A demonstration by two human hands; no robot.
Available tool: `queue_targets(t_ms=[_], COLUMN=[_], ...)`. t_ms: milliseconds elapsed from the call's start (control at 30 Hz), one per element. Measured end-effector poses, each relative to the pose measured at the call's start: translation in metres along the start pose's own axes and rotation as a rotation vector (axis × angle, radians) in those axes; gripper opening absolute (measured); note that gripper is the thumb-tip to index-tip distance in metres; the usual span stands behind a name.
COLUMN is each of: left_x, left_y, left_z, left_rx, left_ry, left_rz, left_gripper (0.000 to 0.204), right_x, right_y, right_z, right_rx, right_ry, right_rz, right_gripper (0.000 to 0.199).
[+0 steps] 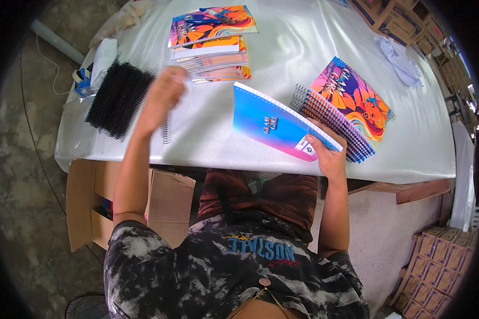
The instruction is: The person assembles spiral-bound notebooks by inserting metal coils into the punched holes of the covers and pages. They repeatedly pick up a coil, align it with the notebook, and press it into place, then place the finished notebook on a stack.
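My right hand (331, 151) grips a notebook (274, 125) by its right end, thumb on the blue-to-pink cover. A row of punched holes runs along its upper edge, and no coil shows in them. Motion blurs my left hand (167, 95), raised over the table beside a pile of black spiral binding coils (121, 101). One loose coil (166, 130) shows just below this hand; whether the fingers hold it is unclear. Right of the held notebook lies a stack of coil-bound notebooks (351, 101) with colourful illustrated covers.
Unbound notebooks (213, 53) are stacked at the table's far side, a dark pen-like item (215, 13) on top. A tape dispenser (81, 80) stands far left. An open cardboard box (170, 204) sits below the table's front edge. Crumpled paper (402, 61) lies at right.
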State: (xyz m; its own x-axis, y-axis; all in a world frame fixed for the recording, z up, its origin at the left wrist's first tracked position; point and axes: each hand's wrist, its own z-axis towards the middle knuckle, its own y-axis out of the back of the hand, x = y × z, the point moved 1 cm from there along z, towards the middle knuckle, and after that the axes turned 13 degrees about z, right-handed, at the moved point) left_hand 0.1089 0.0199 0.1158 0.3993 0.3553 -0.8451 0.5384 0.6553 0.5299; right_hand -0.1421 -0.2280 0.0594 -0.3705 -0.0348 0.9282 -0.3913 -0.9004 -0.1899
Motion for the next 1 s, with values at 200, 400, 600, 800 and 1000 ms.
queue_targets(t_ms=[200,400,600,800,1000], left_x=[-0.028,-0.017,-0.024,-0.035,-0.069], left_y=[-0.050,-0.052,-0.051,-0.037,-0.032], left_z=[-0.003,0.003,0.008,0.019,0.013], left_rx=[0.144,0.130,0.193,0.344,0.233], left_ry=[-0.208,-0.105,-0.005,-0.031,-0.423], left_rz=[0.177,0.145,-0.010,-0.133,0.407], left_gripper=[0.030,0.039,0.037,0.014,0.018], right_x=[-0.002,-0.001,0.003,0.009,0.002], right_y=[-0.001,-0.004,-0.002,0.002,0.002], right_z=[-0.004,-0.006,-0.006,-0.005,-0.009], right_rx=[-0.024,-0.044,0.008,0.115,-0.010], right_ry=[-0.034,-0.018,-0.023,0.073,0.023], right_rz=[0.011,0.035,-0.013,-0.101,-0.022], right_gripper=[0.031,0.030,0.028,0.028,0.029])
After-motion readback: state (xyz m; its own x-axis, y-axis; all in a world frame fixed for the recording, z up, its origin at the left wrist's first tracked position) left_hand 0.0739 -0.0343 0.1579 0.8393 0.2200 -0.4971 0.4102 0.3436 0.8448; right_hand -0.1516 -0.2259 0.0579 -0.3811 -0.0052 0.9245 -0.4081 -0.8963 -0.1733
